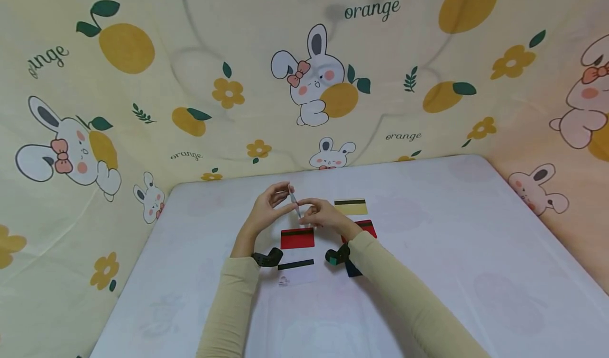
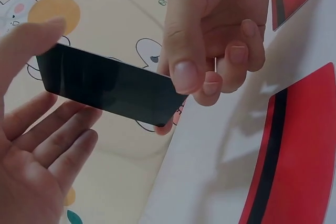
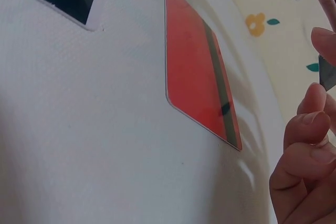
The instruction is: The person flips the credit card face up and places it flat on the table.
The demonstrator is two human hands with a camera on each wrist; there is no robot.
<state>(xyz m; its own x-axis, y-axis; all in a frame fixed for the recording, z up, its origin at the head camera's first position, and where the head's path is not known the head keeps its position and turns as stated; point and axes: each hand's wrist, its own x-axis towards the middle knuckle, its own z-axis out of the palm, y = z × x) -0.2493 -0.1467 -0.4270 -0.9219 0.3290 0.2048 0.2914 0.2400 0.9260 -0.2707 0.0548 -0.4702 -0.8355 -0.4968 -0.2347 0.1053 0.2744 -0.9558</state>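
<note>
A dark, thin card is held up between both hands, above the far part of the table. My left hand grips one end of it, thumb on the upper corner and fingertips along the lower edge. At the other end, my right hand pinches a corner between thumb and forefinger, its remaining fingers curled. Seen from the head, the card shows nearly edge-on. Just below the hands lies a red card with a black stripe. In the right wrist view, only a sliver of the held card shows.
A gold card lies beyond the right hand, with another red card partly hidden under that wrist. Nearer are a white card with a black stripe and a dark card half covered by the right sleeve. A printed cloth backs the table.
</note>
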